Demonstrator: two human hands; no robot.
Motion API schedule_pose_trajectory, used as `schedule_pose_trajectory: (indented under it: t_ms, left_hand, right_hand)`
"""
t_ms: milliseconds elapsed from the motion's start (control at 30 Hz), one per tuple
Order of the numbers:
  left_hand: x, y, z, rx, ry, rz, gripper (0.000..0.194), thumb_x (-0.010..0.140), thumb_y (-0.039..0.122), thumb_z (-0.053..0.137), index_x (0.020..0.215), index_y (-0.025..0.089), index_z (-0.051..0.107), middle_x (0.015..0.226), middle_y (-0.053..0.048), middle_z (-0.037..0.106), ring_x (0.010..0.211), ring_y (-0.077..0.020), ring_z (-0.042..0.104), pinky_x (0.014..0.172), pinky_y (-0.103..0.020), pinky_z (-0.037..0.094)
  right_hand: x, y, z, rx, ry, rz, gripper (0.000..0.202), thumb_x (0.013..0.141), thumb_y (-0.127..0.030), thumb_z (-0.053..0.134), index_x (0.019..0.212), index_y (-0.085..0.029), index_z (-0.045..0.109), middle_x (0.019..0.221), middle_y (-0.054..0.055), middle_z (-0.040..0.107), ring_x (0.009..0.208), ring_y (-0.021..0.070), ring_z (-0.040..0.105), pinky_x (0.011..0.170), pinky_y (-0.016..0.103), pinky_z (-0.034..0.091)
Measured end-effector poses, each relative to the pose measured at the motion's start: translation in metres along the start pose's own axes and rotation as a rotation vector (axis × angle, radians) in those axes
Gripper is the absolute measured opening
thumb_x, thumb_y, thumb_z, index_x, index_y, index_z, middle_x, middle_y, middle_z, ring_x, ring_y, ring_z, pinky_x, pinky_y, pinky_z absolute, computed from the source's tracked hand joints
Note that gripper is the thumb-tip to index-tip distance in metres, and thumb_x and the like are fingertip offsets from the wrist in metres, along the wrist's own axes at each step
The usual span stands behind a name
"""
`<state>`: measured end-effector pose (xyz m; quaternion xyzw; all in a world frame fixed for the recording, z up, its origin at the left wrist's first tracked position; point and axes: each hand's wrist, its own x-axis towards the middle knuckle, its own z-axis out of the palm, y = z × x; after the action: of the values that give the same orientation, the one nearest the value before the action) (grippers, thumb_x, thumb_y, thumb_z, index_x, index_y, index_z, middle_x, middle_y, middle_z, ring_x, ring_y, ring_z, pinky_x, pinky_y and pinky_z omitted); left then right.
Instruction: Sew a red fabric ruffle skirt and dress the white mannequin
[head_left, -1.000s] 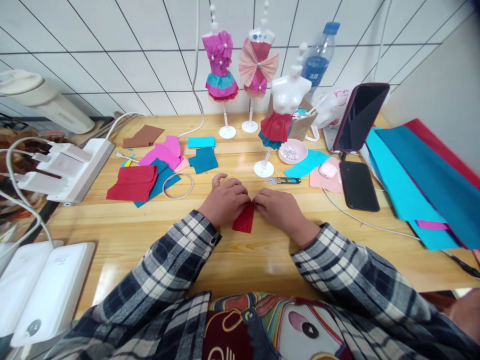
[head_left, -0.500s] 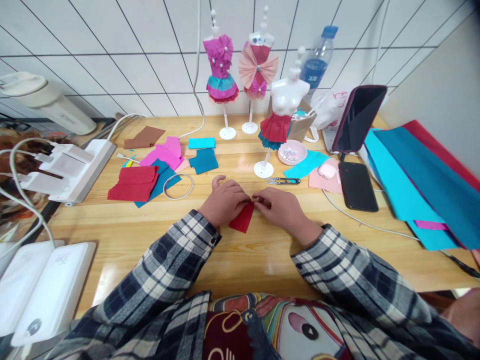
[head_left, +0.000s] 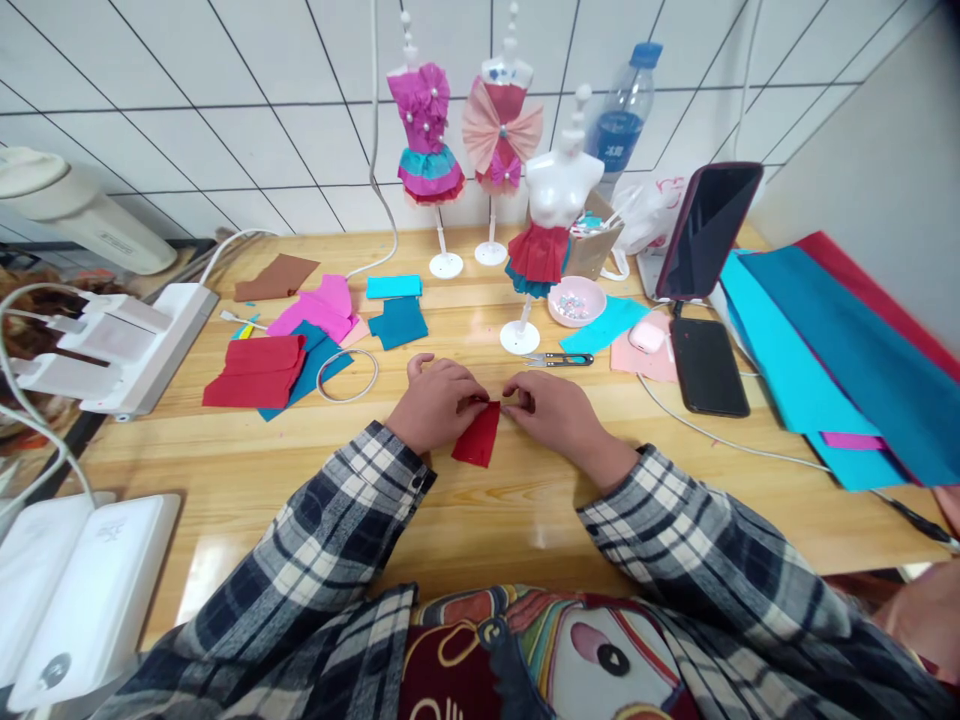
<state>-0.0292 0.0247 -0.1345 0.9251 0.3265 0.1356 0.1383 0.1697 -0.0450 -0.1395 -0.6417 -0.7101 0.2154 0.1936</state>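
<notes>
A small piece of red fabric (head_left: pixel 477 438), narrow at the top and wider below, lies between my hands. My left hand (head_left: pixel 437 402) pinches its upper edge from the left with thumb and forefinger, the little finger raised. My right hand (head_left: pixel 556 415) is curled, its thumb and fingertips at the fabric's upper right corner. Beyond my hands lie small thread snips (head_left: pixel 559 359). Behind them stands a white mini dress form (head_left: pixel 559 190) wearing a red skirt (head_left: pixel 538 250) with a teal layer under it.
Two more dressed forms (head_left: pixel 427 130) stand by the tiled wall. A pink bowl (head_left: pixel 576 302) holds small beads. Folded red (head_left: pixel 255 372), magenta and teal pieces lie left around a wire ring (head_left: pixel 347 376). A phone (head_left: pixel 709 367), cables and large coloured sheets (head_left: pixel 840 350) are at right.
The right fingers have drawn slightly apart from the left ones at the fabric's top edge, uncovering more of it. The whole view has shifted a little.
</notes>
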Motion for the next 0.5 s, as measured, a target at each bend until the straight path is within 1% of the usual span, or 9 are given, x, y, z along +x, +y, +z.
schedule_pose_trajectory:
  t_ms: [100,233,333,433,500]
  left_hand:
    - [0.0001,0.0005,0.0002,0.006,-0.005,0.002,0.014,0.084,0.031,0.061,0.087,0.027,0.074,0.09,-0.003,0.073,0.093,-0.0236,0.06,0.097,-0.054,0.022]
    - [0.0003,0.0023,-0.0013,0.006,-0.021,-0.009,0.014,0.084,0.03,0.061,0.088,0.027,0.074,0.089,-0.003,0.072,0.092,-0.0234,0.06,0.097,-0.053,0.023]
    - [0.0,0.0033,-0.0026,0.007,-0.025,-0.013,0.015,0.084,0.031,0.061,0.089,0.027,0.074,0.089,-0.003,0.072,0.093,-0.0234,0.06,0.097,-0.053,0.023]
    - [-0.0003,0.0041,-0.0032,0.017,-0.02,-0.016,0.014,0.085,0.03,0.061,0.088,0.027,0.074,0.088,-0.002,0.072,0.093,-0.0233,0.06,0.098,-0.054,0.022]
    - [-0.0004,0.0047,-0.0031,0.022,-0.017,-0.015,0.013,0.084,0.029,0.061,0.087,0.026,0.074,0.087,-0.002,0.071,0.092,-0.0231,0.06,0.098,-0.054,0.021]
  right_hand:
    - [0.0,-0.0004,-0.0007,-0.004,-0.007,-0.004,0.01,0.082,-0.025,0.065,0.092,-0.022,0.062,0.077,-0.003,0.063,0.069,0.012,0.054,0.056,0.025,0.027]
    - [0.0,0.0016,-0.0004,-0.005,-0.004,-0.032,0.011,0.082,-0.024,0.066,0.092,-0.023,0.062,0.077,-0.004,0.062,0.069,0.0111,0.054,0.056,0.025,0.026]
    - [-0.0004,0.0024,0.0013,0.0,0.0,-0.036,0.015,0.082,-0.026,0.066,0.097,-0.023,0.063,0.078,-0.004,0.063,0.071,0.0117,0.055,0.057,0.025,0.028]
    - [-0.0006,0.0007,0.0034,-0.014,0.008,-0.032,0.025,0.084,-0.032,0.065,0.109,-0.025,0.064,0.082,-0.002,0.066,0.074,0.0135,0.058,0.059,0.025,0.031]
    - [-0.0003,-0.0013,0.0041,-0.034,0.013,-0.024,0.024,0.086,-0.033,0.063,0.109,-0.025,0.065,0.085,-0.001,0.068,0.076,0.0143,0.059,0.06,0.026,0.032]
